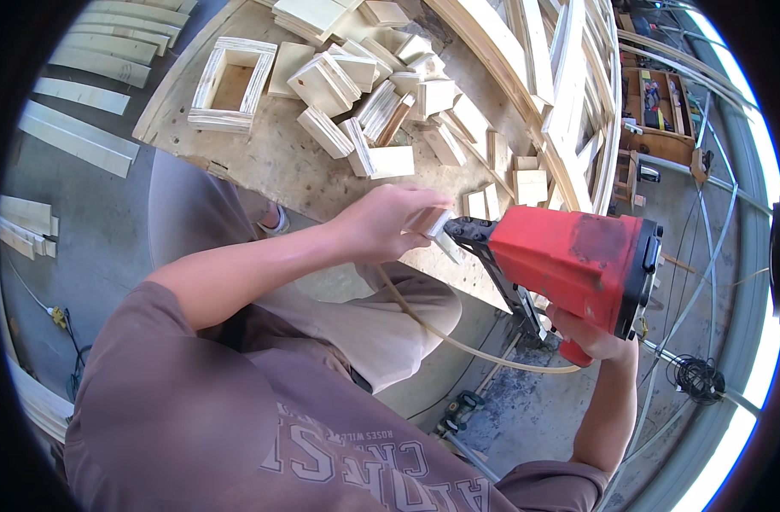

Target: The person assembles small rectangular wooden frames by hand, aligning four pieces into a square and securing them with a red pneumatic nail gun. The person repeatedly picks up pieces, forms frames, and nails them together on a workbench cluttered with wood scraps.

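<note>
My left hand (386,224) grips a small pale wooden block (431,222) at the near edge of the plywood worktable (270,158). In my right hand (596,338) is a red nail gun (569,260), held by its handle, its black nose pressed against the block's end. A thin pale air hose (458,341) curves from the gun's handle under my left arm. Much of the block is hidden by my fingers.
Several small wooden blocks and panels (381,94) are heaped on the table, with an open square wooden box frame (232,85) at the left. Long curved wooden frames (561,94) lean at the right. Planks (83,136) lie on the concrete floor at the left.
</note>
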A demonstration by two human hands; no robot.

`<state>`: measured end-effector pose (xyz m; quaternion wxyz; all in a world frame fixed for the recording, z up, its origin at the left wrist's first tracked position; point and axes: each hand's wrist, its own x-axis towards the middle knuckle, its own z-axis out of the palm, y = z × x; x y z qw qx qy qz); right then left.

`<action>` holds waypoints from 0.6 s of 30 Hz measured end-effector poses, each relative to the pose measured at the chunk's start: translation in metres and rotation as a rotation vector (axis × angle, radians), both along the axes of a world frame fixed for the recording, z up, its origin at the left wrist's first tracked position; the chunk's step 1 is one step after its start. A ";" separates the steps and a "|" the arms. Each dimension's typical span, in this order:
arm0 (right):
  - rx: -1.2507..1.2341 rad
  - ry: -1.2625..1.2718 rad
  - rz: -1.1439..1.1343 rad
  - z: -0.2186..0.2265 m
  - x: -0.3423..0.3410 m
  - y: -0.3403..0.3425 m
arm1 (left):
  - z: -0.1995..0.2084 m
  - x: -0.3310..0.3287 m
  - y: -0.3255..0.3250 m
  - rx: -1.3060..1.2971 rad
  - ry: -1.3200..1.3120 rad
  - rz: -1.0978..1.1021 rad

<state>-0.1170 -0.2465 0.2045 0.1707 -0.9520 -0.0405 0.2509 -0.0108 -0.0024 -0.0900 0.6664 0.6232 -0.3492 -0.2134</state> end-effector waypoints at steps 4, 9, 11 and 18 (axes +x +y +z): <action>0.033 0.011 -0.066 -0.004 0.001 -0.002 | -0.009 -0.009 0.002 -0.019 -0.092 0.103; -0.046 0.113 -0.148 0.004 0.005 0.008 | -0.010 -0.011 0.004 0.013 -0.160 0.128; -0.090 0.170 -0.237 0.005 0.005 0.010 | -0.015 -0.016 0.004 -0.047 -0.262 0.228; -0.042 0.110 -0.131 0.006 0.003 0.009 | -0.021 -0.021 0.002 -0.051 -0.466 0.283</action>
